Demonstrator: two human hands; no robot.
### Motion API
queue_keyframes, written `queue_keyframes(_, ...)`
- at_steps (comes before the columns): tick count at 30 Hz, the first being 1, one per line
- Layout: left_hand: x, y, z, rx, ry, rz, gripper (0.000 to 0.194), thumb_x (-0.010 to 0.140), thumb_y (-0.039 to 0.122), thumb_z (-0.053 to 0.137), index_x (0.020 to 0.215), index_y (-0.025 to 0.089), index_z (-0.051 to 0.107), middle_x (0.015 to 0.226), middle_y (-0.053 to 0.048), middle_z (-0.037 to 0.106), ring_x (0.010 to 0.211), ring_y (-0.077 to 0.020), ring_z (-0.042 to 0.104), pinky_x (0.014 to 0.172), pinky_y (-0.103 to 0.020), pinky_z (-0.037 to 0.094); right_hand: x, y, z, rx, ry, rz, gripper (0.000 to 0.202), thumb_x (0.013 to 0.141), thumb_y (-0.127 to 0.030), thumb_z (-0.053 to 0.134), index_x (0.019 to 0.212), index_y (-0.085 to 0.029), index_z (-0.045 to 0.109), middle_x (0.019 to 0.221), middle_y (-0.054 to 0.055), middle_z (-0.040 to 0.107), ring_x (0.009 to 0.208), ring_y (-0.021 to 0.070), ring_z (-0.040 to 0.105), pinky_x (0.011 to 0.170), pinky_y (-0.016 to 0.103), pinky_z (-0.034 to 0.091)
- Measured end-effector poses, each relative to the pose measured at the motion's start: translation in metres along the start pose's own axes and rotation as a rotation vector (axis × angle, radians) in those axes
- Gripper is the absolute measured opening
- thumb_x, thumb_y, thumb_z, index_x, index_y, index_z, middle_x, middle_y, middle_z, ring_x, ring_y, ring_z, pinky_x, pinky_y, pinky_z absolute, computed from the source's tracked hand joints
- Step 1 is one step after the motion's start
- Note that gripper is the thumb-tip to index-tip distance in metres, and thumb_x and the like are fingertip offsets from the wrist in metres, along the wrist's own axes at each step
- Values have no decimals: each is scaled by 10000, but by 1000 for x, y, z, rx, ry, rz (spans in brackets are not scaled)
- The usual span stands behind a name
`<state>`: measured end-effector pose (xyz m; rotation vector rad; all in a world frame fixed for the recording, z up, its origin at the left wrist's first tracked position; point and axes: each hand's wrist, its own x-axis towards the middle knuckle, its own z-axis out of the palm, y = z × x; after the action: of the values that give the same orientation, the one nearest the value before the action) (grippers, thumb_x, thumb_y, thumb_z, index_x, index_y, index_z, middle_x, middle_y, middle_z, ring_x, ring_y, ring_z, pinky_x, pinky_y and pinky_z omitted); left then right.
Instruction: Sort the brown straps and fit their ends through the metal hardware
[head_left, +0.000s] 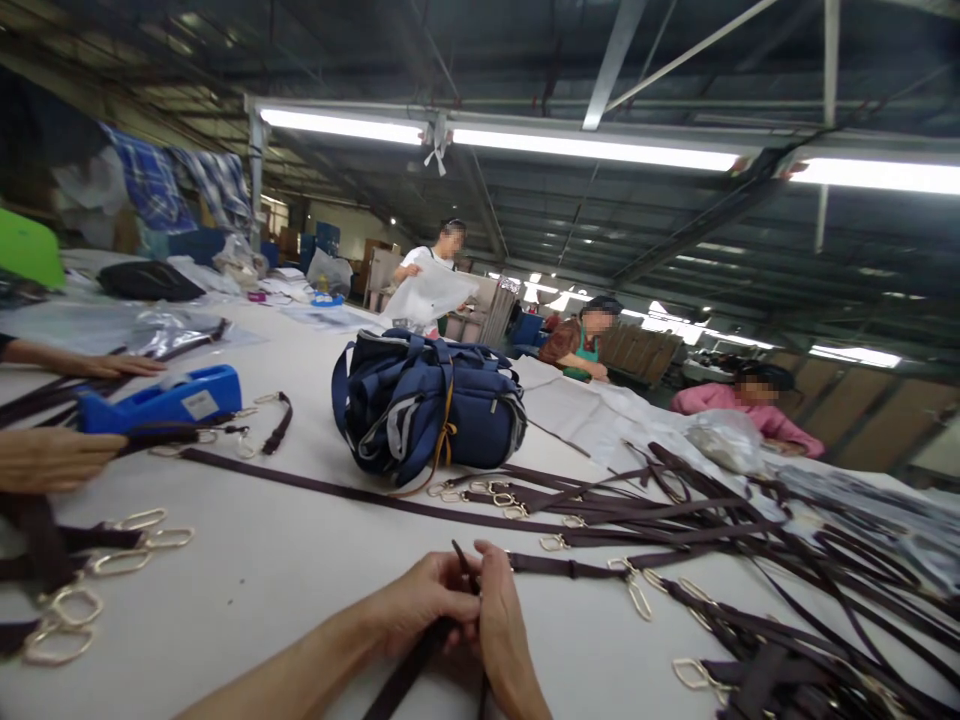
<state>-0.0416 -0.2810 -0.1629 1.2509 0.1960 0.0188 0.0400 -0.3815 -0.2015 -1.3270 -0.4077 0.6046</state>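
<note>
head: two hands point(457, 615), one strap point(420, 660).

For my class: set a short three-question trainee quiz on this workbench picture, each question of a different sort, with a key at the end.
1. True or false: the left hand and the right hand both grip the same dark strap.
2. Multiple choice: what stands on the white table beyond the hands? A) a red toolbox B) a navy blue bag C) a sewing machine
3. Fill in: the pile of dark straps with metal clasps lies to the wearer's ____.

Key: 1 true; 2 B; 3 right.
</note>
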Motion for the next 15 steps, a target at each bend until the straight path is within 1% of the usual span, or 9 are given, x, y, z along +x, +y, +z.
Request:
queue_keyframes(2, 2, -6, 3, 60, -13, 34, 346, 632, 247, 653, 954, 119, 649, 568, 18, 566, 432, -77, 433, 432, -200, 297, -3, 1, 1, -72, 38, -105, 700, 781, -700, 559, 1301, -243, 455, 929, 48, 686, 538, 152, 576, 454, 277, 449)
queue_keyframes(3, 3, -9, 5, 94, 1, 67, 303, 648, 251, 637, 919, 115, 656, 553, 22, 550, 430, -74, 421, 433, -201, 290, -5, 0, 2, -134, 58, -143, 724, 786, -663, 586, 1353, -247, 416, 1011, 65, 684, 658, 189, 629, 572, 321, 511)
queue_keyframes(4, 4, -12, 5, 129, 17, 104, 260, 651, 242, 619, 874, 116, 659, 546, 27, 536, 438, -72, 414, 437, -200, 287, -7, -1, 3, -205, 61, -185, 731, 787, -612, 623, 1381, -247, 403, 1094, 82, 670, 816, 228, 652, 719, 364, 530)
queue_keyframes(6, 6, -17, 6, 206, 45, 169, 188, 627, 199, 577, 784, 125, 648, 561, 27, 531, 470, -74, 416, 441, -195, 283, -9, -5, 4, -370, 29, -271, 608, 780, -510, 676, 1311, -252, 527, 1247, 95, 617, 1120, 280, 571, 986, 416, 427)
queue_keyframes(8, 6, -19, 7, 272, 58, 164, 152, 588, 170, 528, 707, 137, 618, 561, 24, 534, 465, -79, 421, 416, -191, 279, -10, -8, 5, -470, -23, -322, 389, 793, -473, 660, 1111, -252, 686, 1269, 80, 616, 1217, 289, 500, 1084, 412, 319)
queue_keyframes(9, 6, -18, 7, 290, 54, 118, 141, 576, 168, 511, 681, 142, 602, 541, 23, 534, 440, -81, 422, 395, -190, 277, -9, -10, 4, -474, -40, -322, 336, 799, -487, 640, 1023, -251, 724, 1208, 75, 653, 1183, 287, 521, 1073, 405, 324)
queue_keyframes(11, 4, -16, 6, 259, 26, -29, 113, 576, 185, 514, 661, 154, 582, 474, 26, 526, 366, -84, 408, 350, -185, 279, -5, -15, 1, -376, -26, -260, 345, 778, -535, 644, 926, -242, 748, 1036, 63, 715, 1050, 275, 581, 987, 381, 387)
queue_keyframes(13, 2, -13, 6, 167, -77, -212, 107, 603, 224, 565, 683, 158, 590, 454, 17, 555, 324, -88, 414, 323, -178, 317, 0, -20, -6, -221, 45, -180, 394, 748, -586, 661, 888, -229, 751, 959, 46, 727, 954, 246, 593, 868, 334, 431)
queue_keyframes(15, 0, -13, 7, 74, -231, -382, 182, 619, 274, 632, 753, 150, 630, 469, 7, 584, 313, -93, 432, 312, -180, 367, 6, -26, -18, -93, 128, -130, 440, 755, -630, 632, 861, -218, 746, 955, 40, 723, 870, 204, 581, 735, 286, 443)
